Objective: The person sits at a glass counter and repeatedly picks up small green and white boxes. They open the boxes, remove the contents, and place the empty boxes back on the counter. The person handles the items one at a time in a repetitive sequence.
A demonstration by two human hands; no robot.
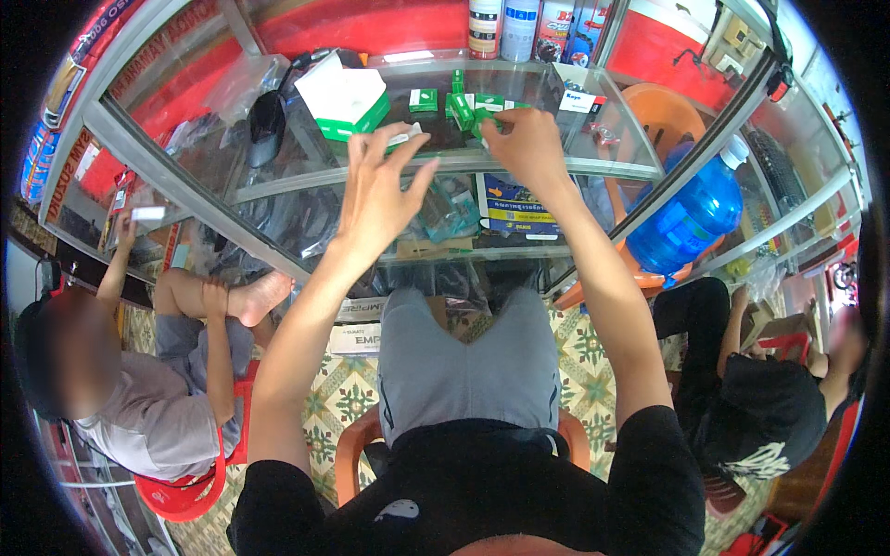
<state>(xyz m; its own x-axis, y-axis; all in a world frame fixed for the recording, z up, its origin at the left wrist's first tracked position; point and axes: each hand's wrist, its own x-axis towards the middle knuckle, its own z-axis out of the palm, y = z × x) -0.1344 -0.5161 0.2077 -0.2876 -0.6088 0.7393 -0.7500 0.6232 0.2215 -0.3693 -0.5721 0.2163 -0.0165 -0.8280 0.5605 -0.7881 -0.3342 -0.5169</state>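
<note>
My right hand [527, 144] pinches a small green box [481, 119] between thumb and fingers, above a glass shelf [556, 167]. Just beyond it lie several more small green-and-white boxes [424, 99], some of them bunched together. On the left, my left hand [378, 185] hovers with thumb and fingers apart. A small white piece [404, 137] shows behind its fingertips; whether they touch it I cannot tell. Close by stands a larger green-and-white carton [348, 102] with its white lid flap raised.
Spray cans [519, 32] line the back of the glass case. To the right, a large blue water bottle [691, 213] stands by an orange chair [663, 107]. Below the shelf lies a dark blue and yellow box [519, 208]. Seated people [158, 408] are on both sides.
</note>
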